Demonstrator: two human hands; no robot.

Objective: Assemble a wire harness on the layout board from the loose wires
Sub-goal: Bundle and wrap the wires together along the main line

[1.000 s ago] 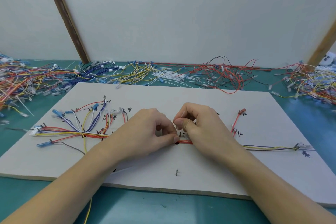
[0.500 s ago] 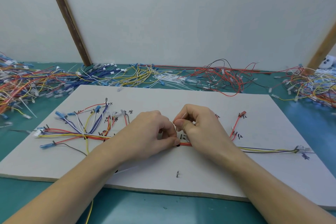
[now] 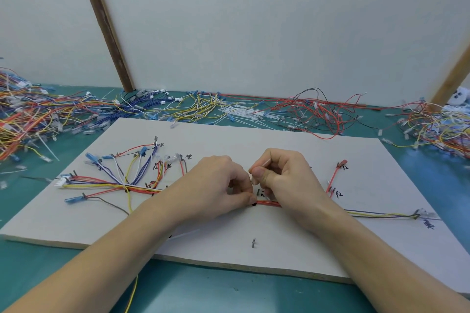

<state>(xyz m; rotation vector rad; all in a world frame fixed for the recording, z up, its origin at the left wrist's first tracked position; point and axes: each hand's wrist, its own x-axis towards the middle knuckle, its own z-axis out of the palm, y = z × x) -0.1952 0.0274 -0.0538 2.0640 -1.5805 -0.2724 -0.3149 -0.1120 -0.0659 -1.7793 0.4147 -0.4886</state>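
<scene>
The head view showed, at the far left, a heap of loose wires (image 3: 38,114) on the teal bench (image 3: 229,295), spilling rightward along the back edge behind the white layout board (image 3: 254,140). On the board's left part, a fan of blue, white, yellow and red leads (image 3: 132,170) with blue terminals spread out from a white connector (image 3: 61,182) and gathered into a trunk running toward the middle. The left hand (image 3: 216,185) lay over that trunk, fingers curled and thumb tip pinching the bundle (image 3: 267,203) of red wires down onto the board. Just beside it, almost touching, the right hand (image 3: 284,180) pinched a thin pale strip between thumb and forefinger, its end poking up past the knuckle; it looked like a cable tie, though I could not tell for certain. A bare peg (image 3: 253,242) stood nearer the front edge. Further right, two red leads (image 3: 334,178) rose to marked pegs, and the trunk carried on as thin yellow and dark wires to an end connector (image 3: 422,213) near the right edge.

In my judgement the wires were light, limp and somewhat springy, liable to splay once released, so the bundle was best held close beside the tying point, on the insulation, not by the small terminals, which could bend or pull off.
</scene>
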